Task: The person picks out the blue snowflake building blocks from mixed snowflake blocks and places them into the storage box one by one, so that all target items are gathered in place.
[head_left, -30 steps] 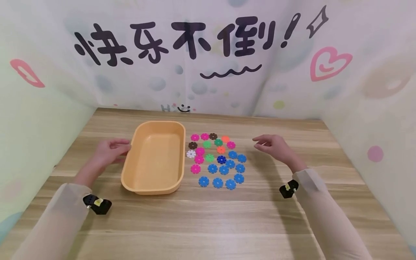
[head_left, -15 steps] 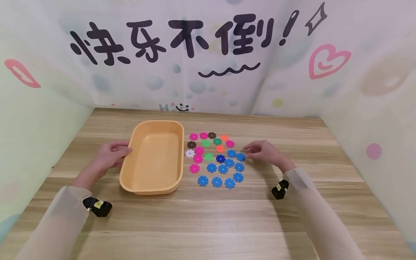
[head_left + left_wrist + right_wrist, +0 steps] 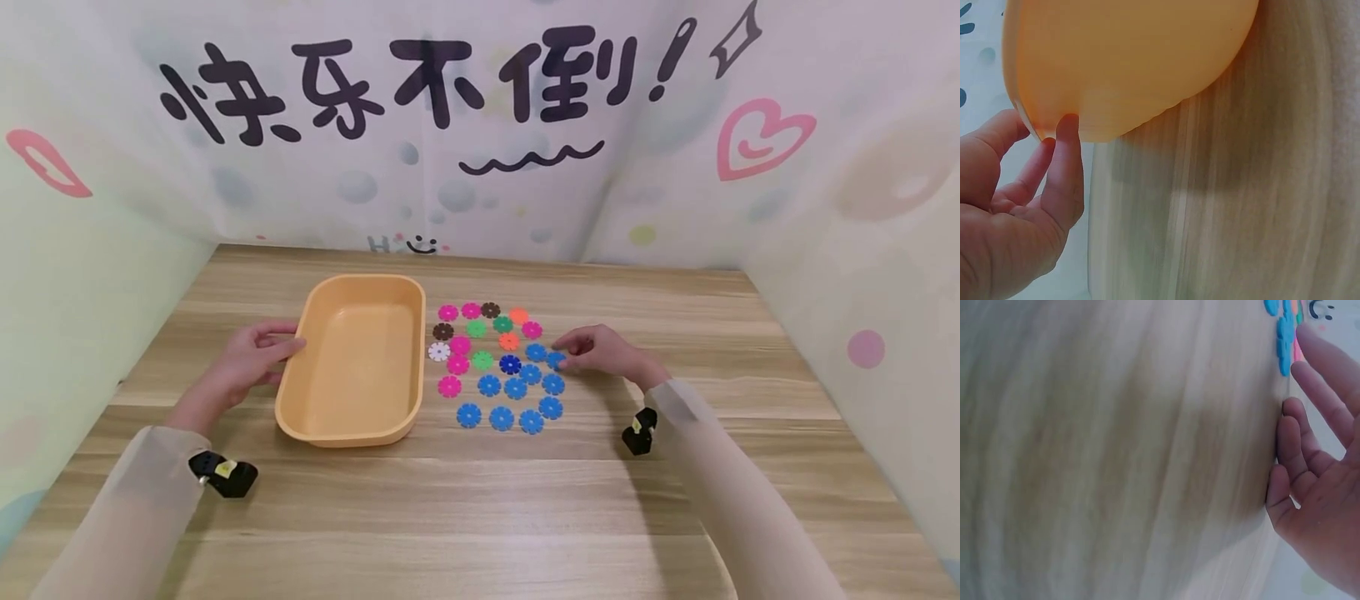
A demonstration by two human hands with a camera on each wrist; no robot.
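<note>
An orange-yellow plastic basin stands on the table, left of the middle. My left hand grips its left rim; in the left wrist view, the thumb lies over the rim and fingertips touch the outer wall. Right of the basin lie several flat notched snowflake discs in blue, pink, green, orange, brown and white. My right hand is at their right edge, with thumb and forefinger extended over part of a blue snowflake disc. In the right wrist view, its other fingers are bent and rest on the table near the blue discs.
The wood-grain table meets a printed cloth backdrop at the back, with cloth walls on both sides. A small black camera sits on each wrist. Some discs overlap; a white snowflake disc lies close to the basin's right side.
My right hand has moved left and slightly nearer, from beside the discs to the rightmost blue snowflake disc. My left hand has closed onto the basin's rim, which stays about in place.
</note>
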